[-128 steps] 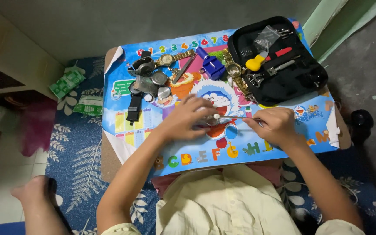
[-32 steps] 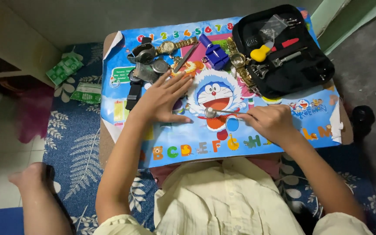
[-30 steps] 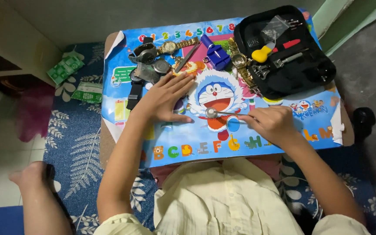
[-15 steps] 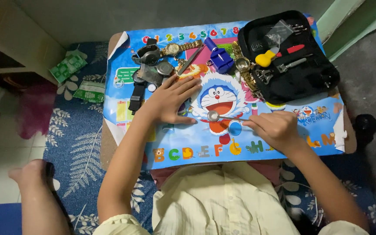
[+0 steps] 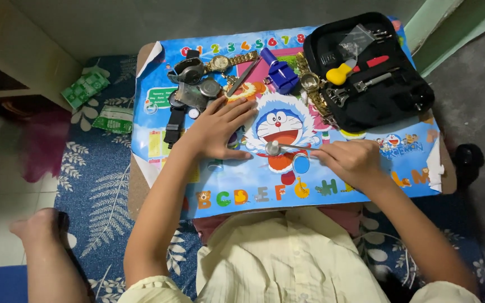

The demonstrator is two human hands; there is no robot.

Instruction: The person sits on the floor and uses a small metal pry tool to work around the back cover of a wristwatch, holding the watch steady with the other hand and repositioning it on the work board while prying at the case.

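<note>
My left hand [image 5: 218,130] lies flat, fingers spread, on the colourful cartoon mat [image 5: 366,179], just below a pile of wristwatches [image 5: 197,84]. It holds nothing that I can see. My right hand [image 5: 350,160] pinches a thin metal tool [image 5: 296,147]. The tool's tip reaches a small round silver watch part [image 5: 273,148] lying on the mat between my two hands.
An open black tool case [image 5: 405,95] with a yellow-handled tool [image 5: 339,73] sits at the mat's far right. A blue tool [image 5: 279,76] and a gold-banded watch [image 5: 234,60] lie at the back. Green packets [image 5: 87,88] lie on the floor left. A bare foot [image 5: 37,230] shows at lower left.
My left hand has left the small round part and moved left, flattening on the mat near the watches. My right hand keeps the thin tool at the part.
</note>
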